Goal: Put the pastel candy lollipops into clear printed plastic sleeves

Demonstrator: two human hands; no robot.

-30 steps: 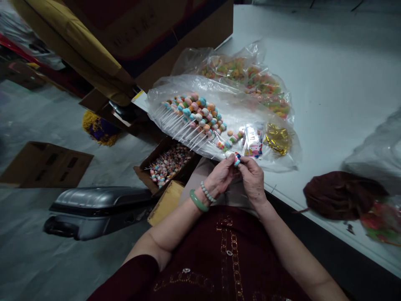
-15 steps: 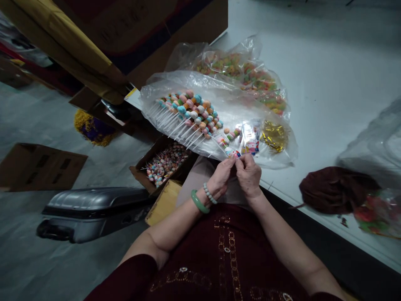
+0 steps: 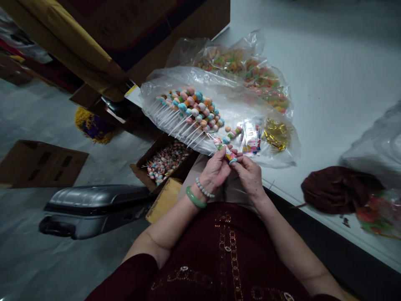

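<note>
Well, just at the white table's (image 3: 326,96) near edge, a patterned candy wrapper (image 3: 231,155) sits between both hands: the left hand (image 3: 216,169) holds it between thumb and fingers, the right hand (image 3: 249,173) pinches its bluish lower end.

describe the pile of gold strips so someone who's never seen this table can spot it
On the white table, find the clear plastic spread along the near edge. Toward its right end, just right of the printed wrappers, lies the pile of gold strips. It is shiny, tangled and all gold, unlike the multicoloured sweets on sticks farther left.
</note>
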